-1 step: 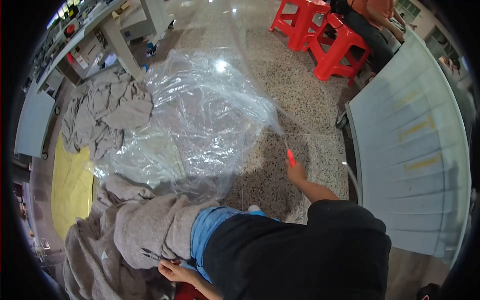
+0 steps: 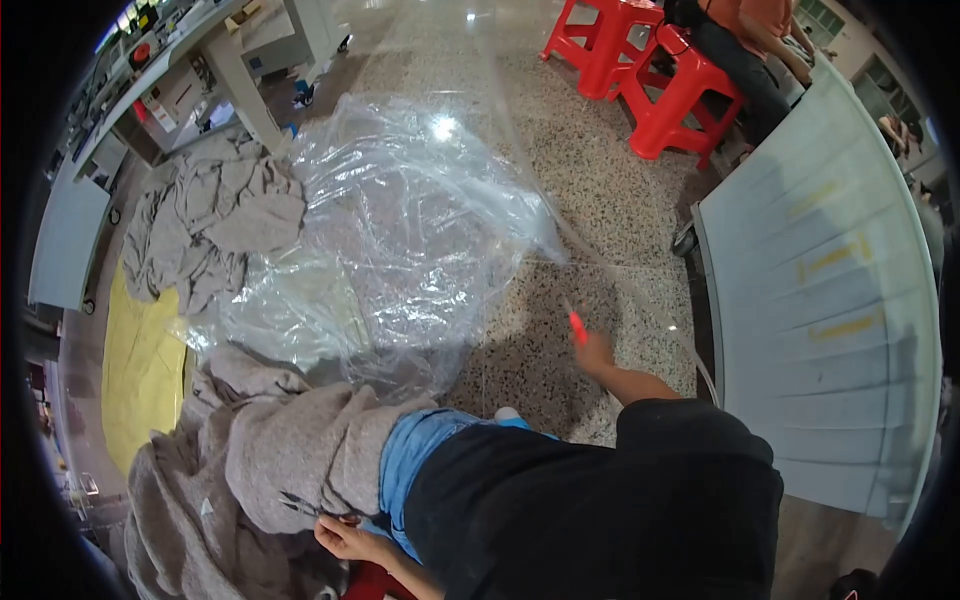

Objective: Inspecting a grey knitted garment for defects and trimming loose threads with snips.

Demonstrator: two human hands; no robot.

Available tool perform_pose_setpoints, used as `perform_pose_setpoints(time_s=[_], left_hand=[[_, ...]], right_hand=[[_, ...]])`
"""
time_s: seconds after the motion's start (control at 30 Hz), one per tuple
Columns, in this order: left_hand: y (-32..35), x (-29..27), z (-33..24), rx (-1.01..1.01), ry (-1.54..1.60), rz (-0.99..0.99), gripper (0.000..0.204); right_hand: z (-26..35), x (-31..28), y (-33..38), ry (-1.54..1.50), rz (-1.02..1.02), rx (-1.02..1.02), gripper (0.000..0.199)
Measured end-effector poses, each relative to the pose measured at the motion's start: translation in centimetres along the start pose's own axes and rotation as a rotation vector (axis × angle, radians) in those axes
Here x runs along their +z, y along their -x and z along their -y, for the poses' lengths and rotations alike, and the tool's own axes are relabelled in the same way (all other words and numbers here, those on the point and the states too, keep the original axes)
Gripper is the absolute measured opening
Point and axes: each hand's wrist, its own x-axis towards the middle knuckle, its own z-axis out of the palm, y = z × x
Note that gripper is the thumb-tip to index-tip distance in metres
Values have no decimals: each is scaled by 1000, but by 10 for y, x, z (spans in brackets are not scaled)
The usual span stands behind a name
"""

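Observation:
My right hand [image 2: 594,352] is stretched out over the speckled floor, fingers closed round a red-handled tool [image 2: 578,327] with a thin shaft. Its tip points away from me, just short of the corner of a clear plastic sheet [image 2: 420,260] spread on the floor. My left hand [image 2: 343,540] lies by my lap, fingers closed on what look like small dark scissors [image 2: 298,503], partly hidden by the fingers. Their blades lie against a grey-brown cloth [image 2: 290,465] draped over my legs and down to the left.
More grey-brown cloth [image 2: 210,215] lies heaped beyond the plastic, beside a yellow sheet [image 2: 140,365]. A wheeled workbench [image 2: 235,90] stands at far left. Red stools [image 2: 672,105] and a seated person [image 2: 740,55] are at far right, behind a large pale cloth-sided bin [image 2: 820,290].
My right hand has drawn slightly back toward me, and the tool tip has come away from the plastic's corner. My left hand has barely moved.

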Motion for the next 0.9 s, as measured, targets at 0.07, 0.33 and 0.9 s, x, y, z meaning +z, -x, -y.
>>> perform_pose_setpoints(time_s=[0.07, 0.33, 0.9], left_hand=[[-4, -6, 6, 8, -27, -33, 25], [1, -2, 9, -25, 8, -17, 23], [9, -5, 13, -110, 73, -109, 23]], right_hand=[[0, -5, 48, 43, 375, -192, 55], [-44, 4, 30, 41, 210, 68, 58], [278, -87, -129, -718, -241, -687, 41]])
